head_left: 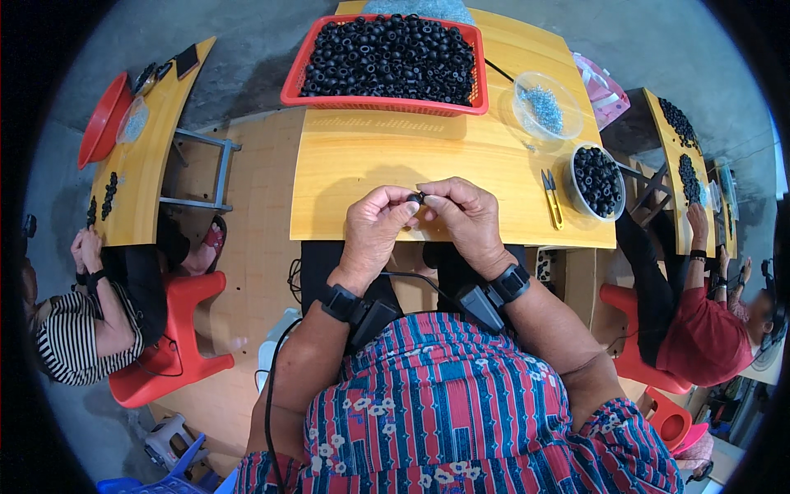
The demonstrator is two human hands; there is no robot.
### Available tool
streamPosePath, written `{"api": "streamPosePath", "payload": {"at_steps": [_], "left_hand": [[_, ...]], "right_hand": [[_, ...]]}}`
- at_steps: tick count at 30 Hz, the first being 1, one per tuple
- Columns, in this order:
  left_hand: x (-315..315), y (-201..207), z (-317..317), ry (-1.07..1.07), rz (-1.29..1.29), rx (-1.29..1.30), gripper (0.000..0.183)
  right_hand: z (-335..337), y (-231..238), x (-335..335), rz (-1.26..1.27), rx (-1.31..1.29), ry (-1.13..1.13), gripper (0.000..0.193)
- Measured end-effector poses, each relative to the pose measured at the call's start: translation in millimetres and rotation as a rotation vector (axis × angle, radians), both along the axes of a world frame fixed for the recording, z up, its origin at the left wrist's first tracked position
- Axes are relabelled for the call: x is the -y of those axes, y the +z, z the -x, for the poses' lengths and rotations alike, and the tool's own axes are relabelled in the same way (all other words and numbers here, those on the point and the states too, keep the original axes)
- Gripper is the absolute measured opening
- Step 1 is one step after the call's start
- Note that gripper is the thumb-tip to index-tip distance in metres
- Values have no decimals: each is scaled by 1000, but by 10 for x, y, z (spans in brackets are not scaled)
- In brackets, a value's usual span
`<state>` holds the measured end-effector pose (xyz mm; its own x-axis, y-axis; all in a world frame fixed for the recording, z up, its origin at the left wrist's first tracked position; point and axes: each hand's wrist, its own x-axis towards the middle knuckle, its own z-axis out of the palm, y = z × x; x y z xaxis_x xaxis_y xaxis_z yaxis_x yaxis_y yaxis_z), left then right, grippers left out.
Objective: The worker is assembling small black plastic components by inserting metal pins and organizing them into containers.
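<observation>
The left hand (374, 226) and right hand (467, 218) are pinching a black piece (416, 198) (yellow snips (552, 196) are lying right of the grip).

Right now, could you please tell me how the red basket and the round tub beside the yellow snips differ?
The red basket is rectangular, while the round tub is circular and pale. The basket is much larger than the tub. The basket sits toward the table's far side; the tub stands nearer, by the right edge. Both hold black pieces.
</observation>
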<state>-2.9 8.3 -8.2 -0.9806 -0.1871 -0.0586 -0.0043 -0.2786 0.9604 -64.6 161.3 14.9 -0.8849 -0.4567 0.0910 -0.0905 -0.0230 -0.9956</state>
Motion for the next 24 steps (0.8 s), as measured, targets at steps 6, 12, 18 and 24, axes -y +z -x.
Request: {"api": "streamPosePath", "payload": {"at_steps": [6, 12, 18, 24], "left_hand": [[2, 5, -17, 8, -1, -8, 15], [-1, 8, 0, -7, -11, -6, 16], [34, -7, -10, -18, -10, 13, 17], [37, -8, -15, -43, -13, 5, 17]], "right_hand": [[9, -2, -18, 68, 190, 13, 14], [85, -16, -39, 79, 248, 57, 13], [141, 35, -55, -1, 114, 125, 13], [163, 14, -54, 27, 196, 146, 13]]}}
